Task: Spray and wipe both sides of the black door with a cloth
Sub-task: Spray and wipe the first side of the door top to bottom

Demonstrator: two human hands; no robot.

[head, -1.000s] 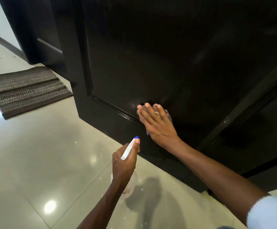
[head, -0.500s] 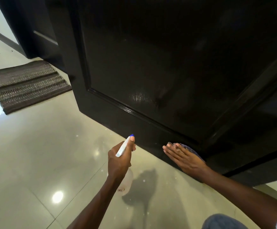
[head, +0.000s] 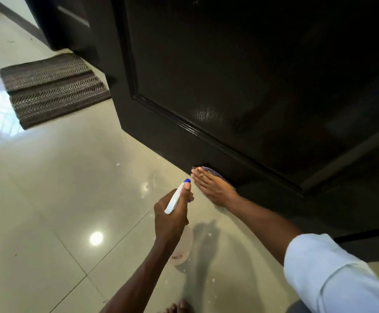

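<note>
Spray bottle [head: 177,197] nozzle points toward black door [head: 240,75]

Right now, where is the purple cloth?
The cloth is pressed flat under the right hand against the black door's bottom rail, near the floor.

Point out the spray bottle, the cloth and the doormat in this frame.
spray bottle [head: 175,199], head view, on the white sprayer head above the left hand's grip.
cloth [head: 210,171], head view, on the purple edge showing beyond the right hand's fingers.
doormat [head: 53,89], head view, on its ribbed middle.
</note>
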